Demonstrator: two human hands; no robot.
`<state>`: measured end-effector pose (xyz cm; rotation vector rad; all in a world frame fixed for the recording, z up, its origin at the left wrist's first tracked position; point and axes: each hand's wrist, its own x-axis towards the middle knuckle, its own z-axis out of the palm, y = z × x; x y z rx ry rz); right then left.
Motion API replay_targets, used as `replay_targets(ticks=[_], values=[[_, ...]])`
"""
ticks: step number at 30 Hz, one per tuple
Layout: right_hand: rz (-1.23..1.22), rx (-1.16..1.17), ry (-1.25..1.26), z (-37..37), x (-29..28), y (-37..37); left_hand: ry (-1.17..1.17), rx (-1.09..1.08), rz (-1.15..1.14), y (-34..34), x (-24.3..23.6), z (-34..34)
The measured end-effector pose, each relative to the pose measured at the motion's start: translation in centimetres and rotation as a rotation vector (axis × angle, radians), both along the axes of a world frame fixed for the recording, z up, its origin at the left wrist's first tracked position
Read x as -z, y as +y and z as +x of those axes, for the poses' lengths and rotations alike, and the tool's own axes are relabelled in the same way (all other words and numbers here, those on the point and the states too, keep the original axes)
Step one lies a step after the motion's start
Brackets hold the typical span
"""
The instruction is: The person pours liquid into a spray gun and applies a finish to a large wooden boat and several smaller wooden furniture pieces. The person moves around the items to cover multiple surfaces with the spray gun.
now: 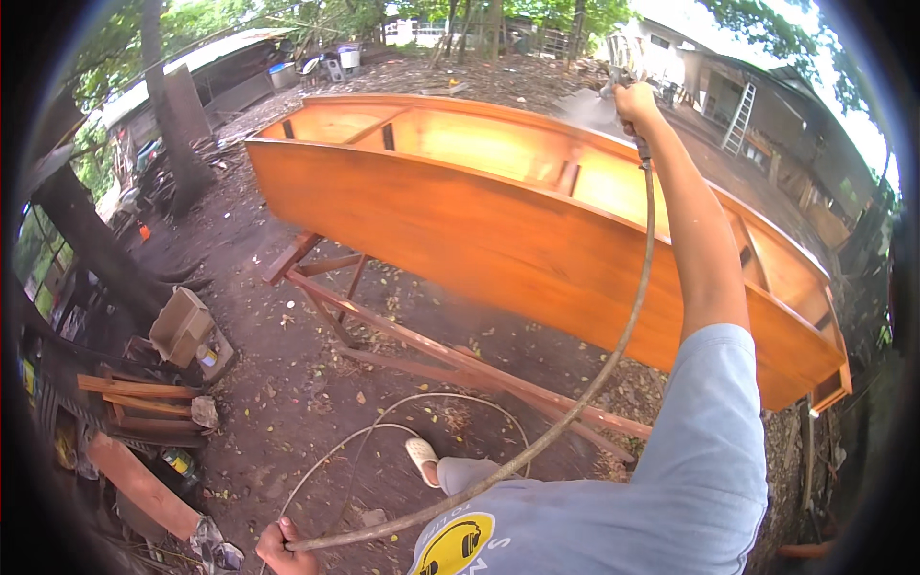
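Note:
In the head view, my right hand (pixel 640 107) is raised at the far side of a long orange wooden shelf unit (pixel 460 225). It is wrapped around a spray gun (pixel 625 59), and a pale mist hangs beside it. From the gun's handle an air hose (pixel 621 350) sags across my front. My left hand (pixel 285 548), low at the left, is closed around that hose. The shelf unit lies with its divided compartments facing up and away, its glossy side toward me. Under it stands a reddish-brown wooden trestle (pixel 422 342).
More hose loops lie on the leaf-strewn dirt near my shoe (pixel 422 462). At left are a cardboard box (pixel 182 328), stacked wood pieces (pixel 144 395) and a tree trunk (pixel 101 254). A ladder (pixel 739 119) leans by a building at the far right.

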<state>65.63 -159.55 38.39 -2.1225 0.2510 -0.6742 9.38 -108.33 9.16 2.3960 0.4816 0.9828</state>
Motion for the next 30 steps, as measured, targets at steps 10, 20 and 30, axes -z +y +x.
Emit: replay_targets(ticks=[10, 20, 30], values=[[-0.007, -0.139, -0.058, 12.5, 0.7, 23.4, -0.07, -0.123, 0.078, 16.7, -0.5, 12.0], [-0.01, -0.203, -0.046, 26.8, 1.2, 46.5, -0.111, -0.178, 0.067, 33.8, -1.0, 24.3], [-0.004, -0.24, -0.032, 39.6, 1.5, 68.5, -0.128, -0.139, -0.051, 50.9, 1.9, 36.3]])
